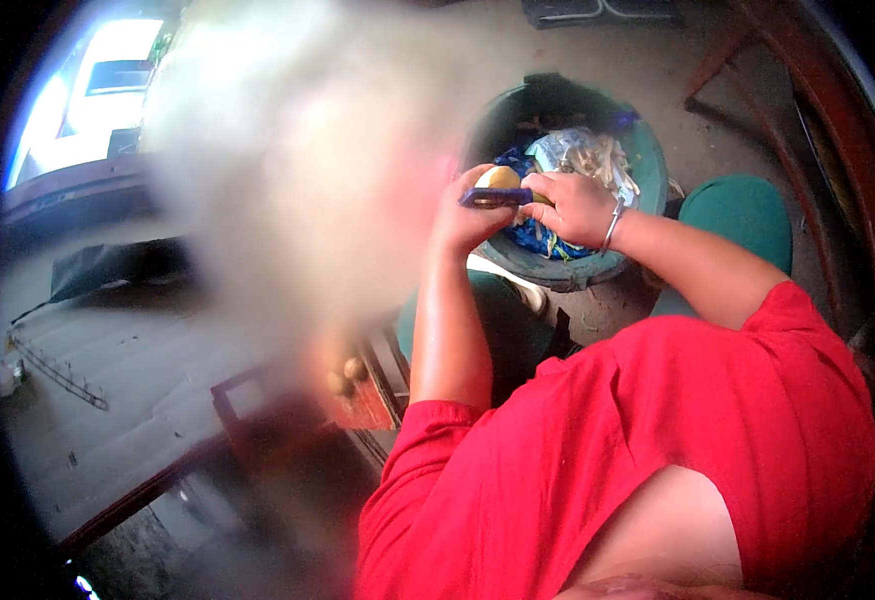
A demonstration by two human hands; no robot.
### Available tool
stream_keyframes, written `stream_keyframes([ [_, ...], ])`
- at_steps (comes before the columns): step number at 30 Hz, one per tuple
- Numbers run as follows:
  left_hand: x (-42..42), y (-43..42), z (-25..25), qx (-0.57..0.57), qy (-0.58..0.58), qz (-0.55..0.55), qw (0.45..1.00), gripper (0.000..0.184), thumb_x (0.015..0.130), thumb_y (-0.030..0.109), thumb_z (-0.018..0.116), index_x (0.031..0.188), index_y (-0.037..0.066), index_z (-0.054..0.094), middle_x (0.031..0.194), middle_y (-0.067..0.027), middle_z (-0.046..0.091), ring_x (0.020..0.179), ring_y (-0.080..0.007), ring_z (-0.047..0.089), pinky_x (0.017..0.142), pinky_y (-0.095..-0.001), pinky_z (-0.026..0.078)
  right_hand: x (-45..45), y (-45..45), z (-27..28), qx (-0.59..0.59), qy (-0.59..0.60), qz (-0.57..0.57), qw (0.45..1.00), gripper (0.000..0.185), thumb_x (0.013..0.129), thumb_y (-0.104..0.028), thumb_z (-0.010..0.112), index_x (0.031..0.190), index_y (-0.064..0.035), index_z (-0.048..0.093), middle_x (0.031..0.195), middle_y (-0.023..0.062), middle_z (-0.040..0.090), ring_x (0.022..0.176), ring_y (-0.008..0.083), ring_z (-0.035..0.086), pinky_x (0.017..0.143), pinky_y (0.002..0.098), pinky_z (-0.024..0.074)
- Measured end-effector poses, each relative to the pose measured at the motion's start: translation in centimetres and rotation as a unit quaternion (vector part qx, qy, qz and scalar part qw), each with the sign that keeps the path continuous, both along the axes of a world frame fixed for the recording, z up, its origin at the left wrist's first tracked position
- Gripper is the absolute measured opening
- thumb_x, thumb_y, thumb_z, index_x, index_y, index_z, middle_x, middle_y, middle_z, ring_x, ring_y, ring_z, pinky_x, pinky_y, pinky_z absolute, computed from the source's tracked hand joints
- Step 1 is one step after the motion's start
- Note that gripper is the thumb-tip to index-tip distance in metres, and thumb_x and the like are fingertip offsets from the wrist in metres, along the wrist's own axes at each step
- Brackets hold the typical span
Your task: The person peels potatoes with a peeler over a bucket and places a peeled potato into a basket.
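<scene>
My left hand [472, 215] is wrapped round a pale yellow potato [498, 177], its skin partly off. My right hand [575, 208], with a bracelet at the wrist, is closed on a peeler; the dark peeler head [495, 198] lies across the near side of the potato. Fingers hide most of the peeler's handle and the potato's lower part. Both hands are over the near left side of a round green bin [649, 150]. Inside it are pale peel strips [607, 160] and blue crumpled material [532, 238].
Several round brownish things [347, 375] sit on a red surface to my left, partly blurred. A pale tabletop [127, 420] spreads further left. Wooden furniture legs [722, 60] stand at the far right. A whitish blur covers the upper left middle.
</scene>
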State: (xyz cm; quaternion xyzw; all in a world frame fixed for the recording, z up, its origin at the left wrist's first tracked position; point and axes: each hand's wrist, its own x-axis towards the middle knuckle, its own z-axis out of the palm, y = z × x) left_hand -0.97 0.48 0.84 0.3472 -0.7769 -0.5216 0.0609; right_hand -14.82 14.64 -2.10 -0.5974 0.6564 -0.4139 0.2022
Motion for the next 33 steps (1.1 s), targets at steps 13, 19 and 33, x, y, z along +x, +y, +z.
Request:
stream_keyframes([
  [13,-0.1,0.4,0.4,0.02,0.007,0.007,1.0,0.056,0.059,0.007,0.073,0.112,-0.001,0.058,0.096,-0.0086,0.066,0.087,-0.0156,0.062,0.08,-0.0302,0.051,-2.3,-0.5,-1.1,0.09,-0.06,-0.093,0.99,0.035,0.087,-0.037,0.056,0.1,-0.0042,0.058,0.088,0.0234,0.063,0.085,0.0397,0.061,0.072,0.0452,0.0483],
  [19,-0.2,0.3,0.1,0.048,0.041,0.016,0.998,0.046,0.06,0.005,0.071,0.105,-0.001,0.061,0.089,-0.0057,0.067,0.082,-0.0125,0.063,0.075,-0.0277,0.051,-0.6,-0.2,0.0,-0.007,-0.036,-0.01,0.999,0.029,0.086,-0.032,0.06,0.098,-0.0059,0.056,0.086,0.0183,0.061,0.081,0.0371,0.06,0.069,0.0435,0.0478],
  [33,-0.6,-0.1,-0.5,0.008,-0.018,-0.007,1.0,0.055,0.064,0.006,0.075,0.115,-0.002,0.057,0.098,-0.0076,0.066,0.085,-0.0119,0.063,0.077,-0.0266,0.052,-0.4,0.1,0.6,0.023,0.002,-0.004,1.0,0.026,0.087,-0.029,0.059,0.101,-0.0075,0.054,0.087,0.0165,0.06,0.081,0.036,0.059,0.069,0.0415,0.0475],
])
